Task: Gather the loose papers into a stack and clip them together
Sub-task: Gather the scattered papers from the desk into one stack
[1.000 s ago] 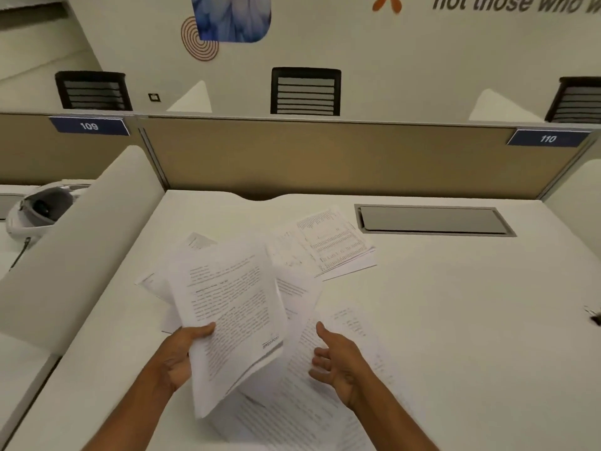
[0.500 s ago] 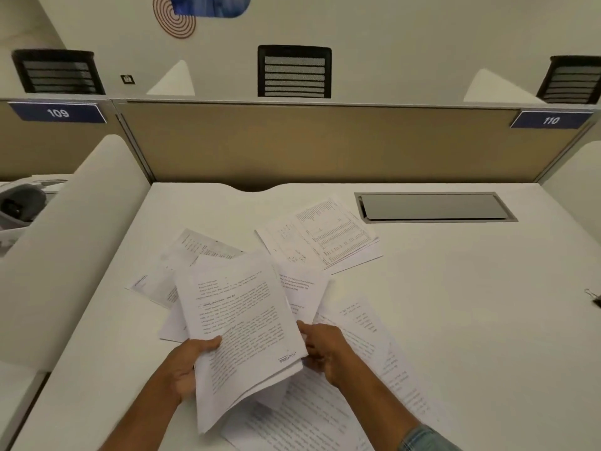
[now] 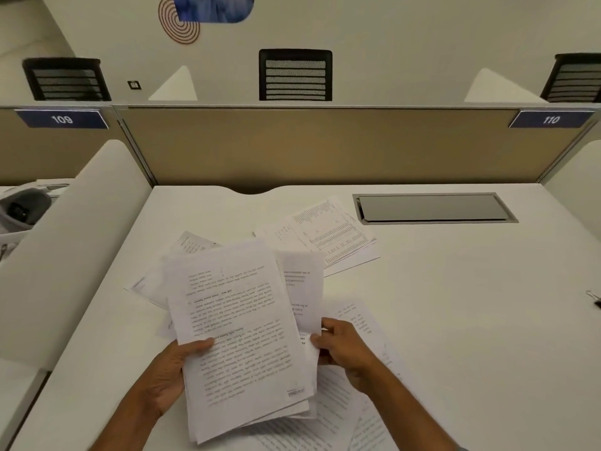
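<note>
Head view: the left grip point(image 3: 169, 375) curls round the left edge of a lifted stack of white printed paper sheets point(image 3: 237, 336), thumb on top, over the white bench point(image 3: 455, 320) near its front edge. Just beside it, the right grip point(image 3: 344, 349) pinches a loose white printed sheet point(image 3: 304, 288). More loose sheets point(image 3: 328, 236) lie mid-bench. A small black binder clip point(image 3: 594, 301) sits at the right edge.

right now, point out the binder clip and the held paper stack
binder clip point(image 3: 597, 304): head view, black body at frame edge
held paper stack point(image 3: 237, 320): head view, middle of top page
</note>
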A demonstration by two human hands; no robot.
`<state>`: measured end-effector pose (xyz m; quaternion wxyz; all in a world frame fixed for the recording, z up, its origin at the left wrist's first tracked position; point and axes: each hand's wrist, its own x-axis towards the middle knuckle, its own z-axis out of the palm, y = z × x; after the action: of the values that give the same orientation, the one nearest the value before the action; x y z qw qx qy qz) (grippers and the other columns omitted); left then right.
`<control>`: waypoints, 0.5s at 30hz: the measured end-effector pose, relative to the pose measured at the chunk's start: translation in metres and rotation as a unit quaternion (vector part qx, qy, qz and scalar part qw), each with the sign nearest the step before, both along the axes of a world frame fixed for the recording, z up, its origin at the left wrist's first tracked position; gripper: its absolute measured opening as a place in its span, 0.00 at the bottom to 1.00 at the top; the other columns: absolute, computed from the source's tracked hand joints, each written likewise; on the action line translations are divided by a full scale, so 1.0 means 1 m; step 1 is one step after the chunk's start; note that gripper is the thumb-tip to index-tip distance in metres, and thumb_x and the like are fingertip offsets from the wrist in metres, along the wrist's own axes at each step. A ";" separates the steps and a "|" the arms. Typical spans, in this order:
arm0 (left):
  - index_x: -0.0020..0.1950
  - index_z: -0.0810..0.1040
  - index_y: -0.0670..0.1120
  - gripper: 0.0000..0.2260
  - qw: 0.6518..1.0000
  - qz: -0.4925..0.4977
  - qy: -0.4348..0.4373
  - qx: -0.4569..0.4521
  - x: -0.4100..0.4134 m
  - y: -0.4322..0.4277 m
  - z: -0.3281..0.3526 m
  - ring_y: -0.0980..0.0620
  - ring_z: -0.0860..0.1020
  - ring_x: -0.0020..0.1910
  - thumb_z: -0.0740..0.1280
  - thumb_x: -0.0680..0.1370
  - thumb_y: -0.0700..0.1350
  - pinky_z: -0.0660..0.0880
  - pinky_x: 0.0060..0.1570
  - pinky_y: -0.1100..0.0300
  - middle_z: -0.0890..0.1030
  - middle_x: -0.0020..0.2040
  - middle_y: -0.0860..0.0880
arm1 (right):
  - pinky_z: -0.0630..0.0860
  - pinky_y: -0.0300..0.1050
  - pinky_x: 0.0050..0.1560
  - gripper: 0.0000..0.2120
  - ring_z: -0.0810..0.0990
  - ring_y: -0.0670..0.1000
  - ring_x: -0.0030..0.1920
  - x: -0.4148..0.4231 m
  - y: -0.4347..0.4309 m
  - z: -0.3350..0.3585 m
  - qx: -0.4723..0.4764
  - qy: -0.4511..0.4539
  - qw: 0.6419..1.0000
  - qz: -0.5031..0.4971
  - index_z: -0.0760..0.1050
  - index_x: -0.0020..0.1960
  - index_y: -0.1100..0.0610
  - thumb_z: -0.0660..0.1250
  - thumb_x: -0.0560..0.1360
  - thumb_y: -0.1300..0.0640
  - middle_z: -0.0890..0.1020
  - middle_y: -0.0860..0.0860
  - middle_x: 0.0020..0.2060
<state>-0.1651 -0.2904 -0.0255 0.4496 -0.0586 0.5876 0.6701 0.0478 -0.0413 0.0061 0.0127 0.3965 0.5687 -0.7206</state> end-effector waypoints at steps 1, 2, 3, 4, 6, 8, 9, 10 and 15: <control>0.66 0.81 0.46 0.23 1.000 -0.009 0.020 -0.001 0.001 0.000 0.002 0.40 0.87 0.55 0.74 0.72 0.34 0.86 0.47 0.46 0.87 0.61 0.41 | 0.87 0.47 0.47 0.15 0.90 0.52 0.52 0.003 0.002 0.001 0.003 0.002 1.000 0.009 0.82 0.63 0.54 0.66 0.80 0.66 0.90 0.50 0.54; 0.67 0.81 0.47 0.23 0.999 -0.017 0.036 0.000 0.002 0.001 0.004 0.41 0.87 0.56 0.74 0.73 0.35 0.85 0.50 0.46 0.87 0.62 0.42 | 0.87 0.47 0.48 0.14 0.90 0.52 0.52 0.005 0.003 0.002 0.003 0.005 1.000 0.014 0.82 0.62 0.54 0.67 0.81 0.65 0.90 0.50 0.54; 0.68 0.80 0.48 0.23 0.999 -0.023 0.047 0.003 0.003 0.002 0.006 0.40 0.86 0.58 0.74 0.74 0.36 0.84 0.54 0.44 0.86 0.63 0.43 | 0.87 0.47 0.48 0.13 0.90 0.53 0.53 0.008 0.004 0.003 0.001 0.008 1.000 0.019 0.82 0.62 0.54 0.67 0.81 0.65 0.90 0.50 0.54; 0.69 0.80 0.49 0.23 0.998 -0.025 0.056 0.005 0.003 0.002 0.008 0.40 0.86 0.59 0.73 0.74 0.38 0.82 0.58 0.42 0.86 0.63 0.43 | 0.86 0.48 0.49 0.13 0.89 0.53 0.53 0.010 0.005 0.004 -0.003 0.012 1.000 0.023 0.82 0.62 0.54 0.68 0.81 0.64 0.90 0.50 0.54; 0.69 0.80 0.49 0.22 0.997 -0.029 0.067 0.003 0.005 0.004 0.011 0.40 0.86 0.59 0.73 0.75 0.40 0.81 0.60 0.41 0.86 0.63 0.42 | 0.86 0.48 0.49 0.13 0.89 0.54 0.54 0.013 0.004 0.007 -0.014 0.019 0.999 0.027 0.82 0.64 0.56 0.68 0.81 0.64 0.90 0.51 0.54; 0.68 0.81 0.49 0.20 0.997 -0.039 0.069 0.003 0.009 0.008 0.014 0.40 0.86 0.59 0.73 0.75 0.42 0.84 0.55 0.44 0.86 0.63 0.42 | 0.86 0.49 0.51 0.13 0.89 0.55 0.55 0.014 0.003 0.008 -0.021 0.028 0.999 0.034 0.82 0.65 0.58 0.68 0.81 0.64 0.90 0.52 0.55; 0.67 0.82 0.49 0.19 0.997 -0.045 0.068 0.006 0.012 0.010 0.015 0.40 0.86 0.59 0.73 0.76 0.43 0.85 0.52 0.46 0.86 0.63 0.42 | 0.86 0.50 0.53 0.13 0.88 0.56 0.56 0.014 0.002 0.009 -0.021 0.035 0.998 0.039 0.83 0.65 0.58 0.69 0.81 0.63 0.89 0.53 0.56; 0.67 0.82 0.49 0.18 0.997 -0.047 0.068 0.008 0.015 0.013 0.016 0.40 0.86 0.59 0.73 0.76 0.43 0.86 0.51 0.48 0.86 0.63 0.42 | 0.86 0.51 0.54 0.13 0.88 0.56 0.56 0.012 0.000 0.010 -0.020 0.041 0.998 0.046 0.83 0.64 0.58 0.69 0.81 0.63 0.89 0.53 0.56; 0.69 0.80 0.46 0.18 0.995 -0.069 0.069 -0.004 0.039 0.032 0.014 0.40 0.86 0.60 0.72 0.79 0.43 0.83 0.57 0.45 0.87 0.62 0.42 | 0.86 0.52 0.54 0.12 0.89 0.55 0.53 0.007 -0.005 0.011 0.012 0.030 0.999 0.037 0.85 0.61 0.50 0.69 0.81 0.59 0.90 0.52 0.52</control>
<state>-0.1256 -0.2583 -0.0110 0.4530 0.0270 0.6223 0.6378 0.0551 -0.0460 0.0170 0.0180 0.3537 0.5914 -0.7244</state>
